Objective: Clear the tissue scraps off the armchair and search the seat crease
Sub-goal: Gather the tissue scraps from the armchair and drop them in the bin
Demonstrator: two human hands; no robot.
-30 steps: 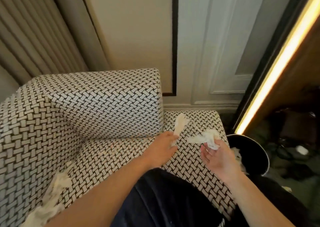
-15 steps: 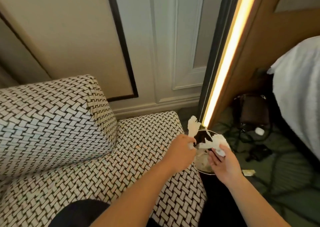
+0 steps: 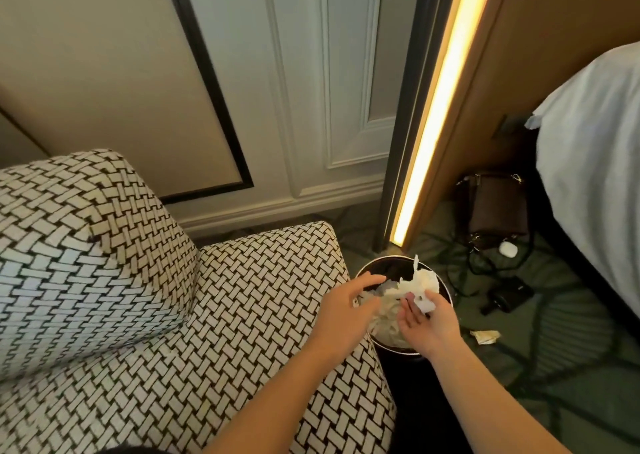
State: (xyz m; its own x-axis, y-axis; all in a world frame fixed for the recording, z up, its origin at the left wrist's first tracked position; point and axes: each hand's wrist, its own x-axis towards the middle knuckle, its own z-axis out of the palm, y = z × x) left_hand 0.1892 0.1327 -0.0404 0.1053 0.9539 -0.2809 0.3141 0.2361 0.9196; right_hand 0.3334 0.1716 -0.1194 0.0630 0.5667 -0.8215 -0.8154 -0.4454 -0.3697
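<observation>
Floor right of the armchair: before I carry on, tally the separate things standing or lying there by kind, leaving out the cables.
Black waste bin: 1
Brown handbag: 1
Small white case: 1
Flat black device: 1
Crumpled paper scrap: 1
Total: 5

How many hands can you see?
2. The left hand is over the waste bin beside the armchair; the right hand is over it too, pinching a tissue scrap. No others show.
</observation>
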